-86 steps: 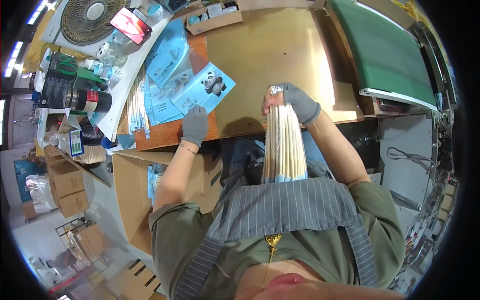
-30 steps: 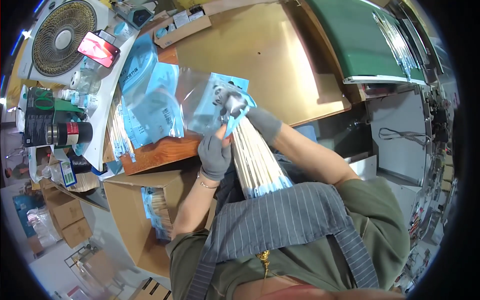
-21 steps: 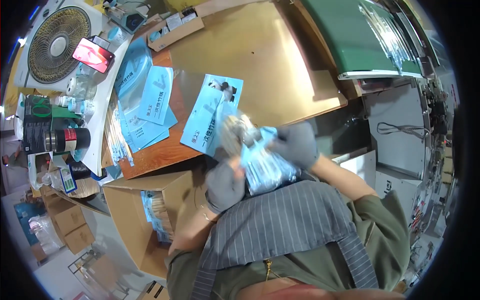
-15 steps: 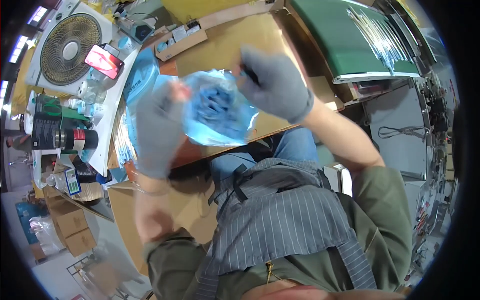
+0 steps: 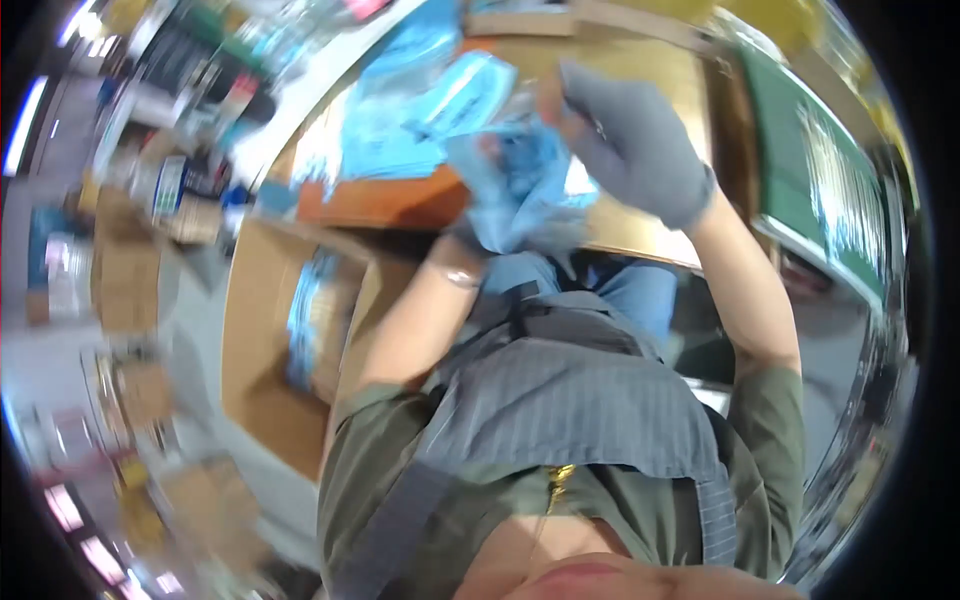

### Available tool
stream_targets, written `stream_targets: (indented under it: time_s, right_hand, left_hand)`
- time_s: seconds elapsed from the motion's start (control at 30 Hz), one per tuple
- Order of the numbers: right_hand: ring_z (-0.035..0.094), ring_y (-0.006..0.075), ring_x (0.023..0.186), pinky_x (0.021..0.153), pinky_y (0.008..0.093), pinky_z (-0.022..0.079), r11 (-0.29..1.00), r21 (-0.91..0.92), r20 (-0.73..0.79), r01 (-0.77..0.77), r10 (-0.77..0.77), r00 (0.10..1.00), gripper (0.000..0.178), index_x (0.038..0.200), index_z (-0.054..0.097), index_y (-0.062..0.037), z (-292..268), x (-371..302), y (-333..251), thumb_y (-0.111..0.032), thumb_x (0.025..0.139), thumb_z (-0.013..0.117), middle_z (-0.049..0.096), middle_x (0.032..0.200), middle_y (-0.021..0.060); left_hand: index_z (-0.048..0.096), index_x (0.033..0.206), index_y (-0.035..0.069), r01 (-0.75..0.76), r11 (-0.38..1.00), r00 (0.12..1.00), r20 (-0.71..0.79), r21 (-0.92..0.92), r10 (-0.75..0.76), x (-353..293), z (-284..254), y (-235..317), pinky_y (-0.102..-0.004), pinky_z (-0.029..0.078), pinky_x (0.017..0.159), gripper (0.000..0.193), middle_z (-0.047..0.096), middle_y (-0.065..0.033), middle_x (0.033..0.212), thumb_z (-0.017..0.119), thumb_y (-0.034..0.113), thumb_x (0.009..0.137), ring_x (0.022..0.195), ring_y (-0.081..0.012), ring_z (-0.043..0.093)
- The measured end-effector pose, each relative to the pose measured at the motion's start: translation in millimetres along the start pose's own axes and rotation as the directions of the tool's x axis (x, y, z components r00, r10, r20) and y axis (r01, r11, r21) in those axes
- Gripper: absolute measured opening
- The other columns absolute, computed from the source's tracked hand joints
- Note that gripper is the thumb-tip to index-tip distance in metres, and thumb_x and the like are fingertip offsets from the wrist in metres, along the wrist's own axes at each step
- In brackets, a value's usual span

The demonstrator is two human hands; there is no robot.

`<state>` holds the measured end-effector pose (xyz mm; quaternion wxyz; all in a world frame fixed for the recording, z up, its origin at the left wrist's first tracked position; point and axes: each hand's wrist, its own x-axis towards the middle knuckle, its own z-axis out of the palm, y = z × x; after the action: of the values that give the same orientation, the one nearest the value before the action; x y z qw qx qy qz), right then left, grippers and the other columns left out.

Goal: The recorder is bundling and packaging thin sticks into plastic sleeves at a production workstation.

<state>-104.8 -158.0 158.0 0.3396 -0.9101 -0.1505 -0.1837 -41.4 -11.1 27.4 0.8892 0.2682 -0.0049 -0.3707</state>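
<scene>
A clear blue plastic bag (image 5: 510, 190) with a bundle of darker blue pieces inside is held up over the near edge of the table, smeared by motion. My left hand (image 5: 468, 234), in a grey glove, grips it from below and behind; the bag covers most of its fingers. Over the bag's upper right side is my right hand (image 5: 645, 145), gloved in grey with bare fingertips. Its fingers are bent together at the bag's top edge, though blur hides the exact grip.
Flat blue plastic bags (image 5: 400, 130) lie on the table left of my hands. An open cardboard box (image 5: 270, 400) with blue packets (image 5: 305, 320) inside stands at my lower left. To the right, a green surface (image 5: 790, 170) carries a row of thin shiny strips (image 5: 845, 190).
My view has swung, so the cardboard box at left now shows its inside. The bag has come closer to my lap, and my left hand has gone from its left side to beneath it.
</scene>
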Motion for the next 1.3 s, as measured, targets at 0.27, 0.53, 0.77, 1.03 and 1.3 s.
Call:
stream_targets:
  time_s: [0.27, 0.53, 0.77, 1.03, 1.3]
  right_hand:
    - [0.056, 0.0267, 0.057, 0.054, 0.0335, 0.044, 0.735, 0.172, 0.000, 0.655, -0.665, 0.747, 0.030, 0.100, 0.061, -0.0024, 44, -12, -72, -0.003, 0.070, 0.064, 0.059, 0.074, 0.0118]
    - [0.064, 0.0250, 0.076, 0.072, 0.0332, 0.050, 0.988, 0.091, 0.252, 0.125, -0.144, 0.957, 0.033, 0.116, 0.057, 0.0035, 37, -34, -41, -0.002, 0.084, 0.056, 0.068, 0.093, 0.0146]
    - [0.065, 0.0248, 0.081, 0.075, 0.0316, 0.049, 0.995, 0.098, 0.241, 0.007, -0.030, 0.970, 0.034, 0.117, 0.057, 0.0014, 45, -42, -24, 0.003, 0.083, 0.055, 0.067, 0.092, 0.0149]
    - [0.062, 0.0297, 0.097, 0.085, 0.0381, 0.049, 0.933, -0.123, -0.061, -0.337, 0.332, 0.941, 0.031, 0.116, 0.058, -0.0060, 103, -117, 83, -0.010, 0.085, 0.060, 0.063, 0.107, 0.0151]
    - [0.035, 0.0402, 0.129, 0.108, 0.0478, 0.026, 0.689, -0.483, -0.183, -0.540, 0.524, 0.832, 0.064, 0.136, 0.040, -0.0031, 117, -237, 115, -0.048, 0.090, 0.046, 0.039, 0.138, 0.0240]
  left_hand:
    - [0.034, 0.136, -0.003, -0.160, 0.986, 0.949, 0.271, -0.035, 0.164, -112, -8, 86, -0.0349, 0.051, 0.087, 0.060, 0.060, -0.0171, 0.109, 0.056, 0.019, 0.085, 0.096, -0.0243, 0.062]
    - [0.047, 0.121, -0.001, -0.220, 0.926, 0.728, -0.580, 0.306, 0.364, -308, -176, 182, -0.0343, 0.054, 0.073, 0.040, 0.061, -0.0153, 0.107, 0.057, 0.017, 0.087, 0.093, -0.0237, 0.062]
    - [0.057, 0.105, -0.004, 0.028, 0.997, 0.291, -0.953, -0.076, -0.080, -459, -387, 161, -0.0301, 0.055, 0.069, 0.023, 0.064, -0.0168, 0.098, 0.055, 0.010, 0.087, 0.089, -0.0250, 0.065]
    - [0.054, 0.117, -0.002, 0.085, 0.533, 0.629, -0.460, 0.842, 0.626, -152, -154, 149, -0.0231, 0.047, 0.056, 0.030, 0.062, -0.0129, 0.088, 0.054, 0.013, 0.092, 0.069, -0.0148, 0.058]
    - [0.044, 0.132, -0.001, -0.416, -0.534, 0.848, 0.526, 0.736, 0.065, 33, -77, -64, -0.0434, 0.039, 0.097, 0.073, 0.047, -0.0282, 0.130, 0.065, 0.046, 0.081, 0.118, -0.0399, 0.047]
